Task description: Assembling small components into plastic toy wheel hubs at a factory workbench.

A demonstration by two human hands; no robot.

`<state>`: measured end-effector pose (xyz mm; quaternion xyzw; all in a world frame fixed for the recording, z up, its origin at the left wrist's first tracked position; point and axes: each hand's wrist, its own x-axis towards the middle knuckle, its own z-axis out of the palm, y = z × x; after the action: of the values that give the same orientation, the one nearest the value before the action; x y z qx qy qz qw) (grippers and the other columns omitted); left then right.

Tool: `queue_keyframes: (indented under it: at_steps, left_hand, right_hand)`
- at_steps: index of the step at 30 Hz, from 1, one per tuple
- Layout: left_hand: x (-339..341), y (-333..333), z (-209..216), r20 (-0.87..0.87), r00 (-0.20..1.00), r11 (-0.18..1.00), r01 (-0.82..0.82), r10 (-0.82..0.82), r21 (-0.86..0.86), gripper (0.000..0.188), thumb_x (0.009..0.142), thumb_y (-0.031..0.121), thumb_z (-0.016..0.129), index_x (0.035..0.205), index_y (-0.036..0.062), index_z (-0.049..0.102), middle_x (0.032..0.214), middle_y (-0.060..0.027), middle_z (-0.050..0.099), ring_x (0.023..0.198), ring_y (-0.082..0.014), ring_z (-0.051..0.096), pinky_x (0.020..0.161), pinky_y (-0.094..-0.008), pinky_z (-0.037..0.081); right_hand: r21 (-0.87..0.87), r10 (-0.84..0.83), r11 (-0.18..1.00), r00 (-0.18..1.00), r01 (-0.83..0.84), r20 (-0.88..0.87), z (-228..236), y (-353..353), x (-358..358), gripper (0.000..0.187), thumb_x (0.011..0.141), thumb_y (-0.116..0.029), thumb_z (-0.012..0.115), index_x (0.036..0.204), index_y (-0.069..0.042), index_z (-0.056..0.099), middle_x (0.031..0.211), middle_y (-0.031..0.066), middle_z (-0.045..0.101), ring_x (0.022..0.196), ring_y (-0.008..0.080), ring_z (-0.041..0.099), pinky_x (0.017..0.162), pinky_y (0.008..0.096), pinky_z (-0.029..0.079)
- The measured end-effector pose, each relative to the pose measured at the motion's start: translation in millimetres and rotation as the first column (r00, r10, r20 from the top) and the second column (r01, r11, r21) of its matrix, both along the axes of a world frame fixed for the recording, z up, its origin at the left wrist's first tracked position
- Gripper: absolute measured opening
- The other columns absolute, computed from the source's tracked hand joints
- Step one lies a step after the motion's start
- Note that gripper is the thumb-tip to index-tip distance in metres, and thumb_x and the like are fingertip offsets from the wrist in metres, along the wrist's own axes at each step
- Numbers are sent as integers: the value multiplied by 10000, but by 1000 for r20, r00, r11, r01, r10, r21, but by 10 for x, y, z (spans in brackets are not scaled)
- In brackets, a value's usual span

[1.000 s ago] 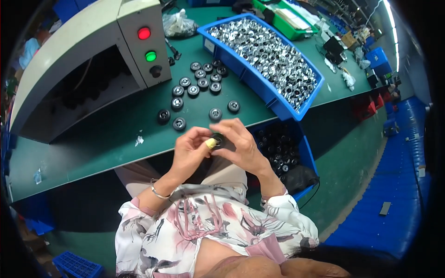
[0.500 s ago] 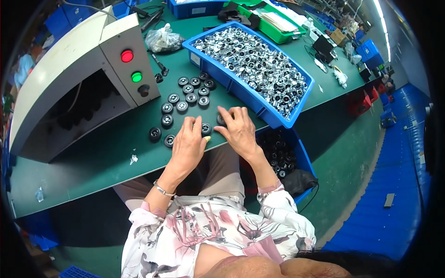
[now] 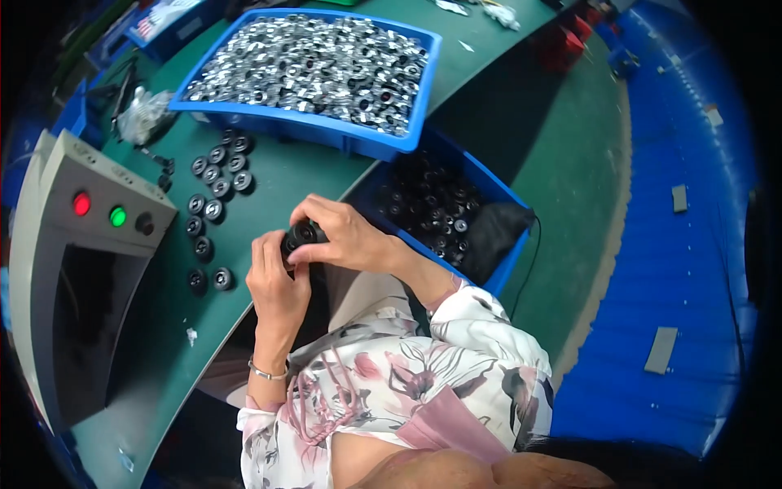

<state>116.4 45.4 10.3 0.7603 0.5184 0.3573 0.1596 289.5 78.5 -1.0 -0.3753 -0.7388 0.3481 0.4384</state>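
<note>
My hands meet over the front edge of the green table [image 3: 163, 326]. Between the thumb and fingers of my right hand [image 3: 350, 236] is a small black wheel [image 3: 304, 233]. My left hand [image 3: 275, 273] closes its fingers against a second dark wheel, mostly hidden, right beside the first one. To the left of my hands, loose black wheels [image 3: 213, 210] with pale hubs lie in uneven rows on the table. Two of these wheels [image 3: 222, 279] sit closest to my left wrist.
A blue bin [image 3: 293, 114] heaped with shiny metallic parts stands beyond my hands. Lower on the right, another blue bin [image 3: 517, 253] holds black wheels and a black cloth-like item [image 3: 498, 232]. A machine [image 3: 106, 196] with red and green buttons stands at left, near a plastic bag [image 3: 145, 116].
The view has turned, so the table and bins appear farther left. My hands have come together, and the wheels they were touching on the table are now held up between them.
</note>
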Motion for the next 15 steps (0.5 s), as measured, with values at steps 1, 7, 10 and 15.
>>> queue_keyframes:
  at_steps: [1,7,10,15]
  left_hand:
    - [93,-33,-40,-9,998,997,64,-63,32,468,697,-98,691,1138,-19,555,1072,-204,611,938,-401,635,745,-449,555]
    - [649,-127,-196,21,925,912,378,-379,-161,739,717,-49,713,1402,0,439,1305,-241,510,1121,-432,580,909,-448,529]
    - [699,-212,-265,5,854,831,507,-520,-230,718,755,0,732,1411,14,441,1394,-235,438,1208,-443,531,985,-445,499]
    - [617,-266,-351,292,759,763,634,-582,-125,475,776,-37,691,1237,-4,580,1210,-196,594,1021,-398,629,861,-420,546]
  right_hand:
    - [-61,1,998,1000,-1,-5,-32,-74,119,449,759,-224,845,1061,11,610,973,137,634,880,259,642,784,353,504]
    - [-310,-150,939,988,150,24,-420,-320,922,348,762,-100,806,1069,3,679,995,103,712,930,170,674,843,308,525]
    - [-359,-283,833,883,420,375,-649,-380,1435,392,824,-241,778,1127,-18,669,1047,129,700,877,237,656,824,357,524]
    - [83,-427,823,516,562,742,-339,-582,1185,443,816,-297,780,1147,-26,664,1119,158,683,1031,346,623,880,443,509]
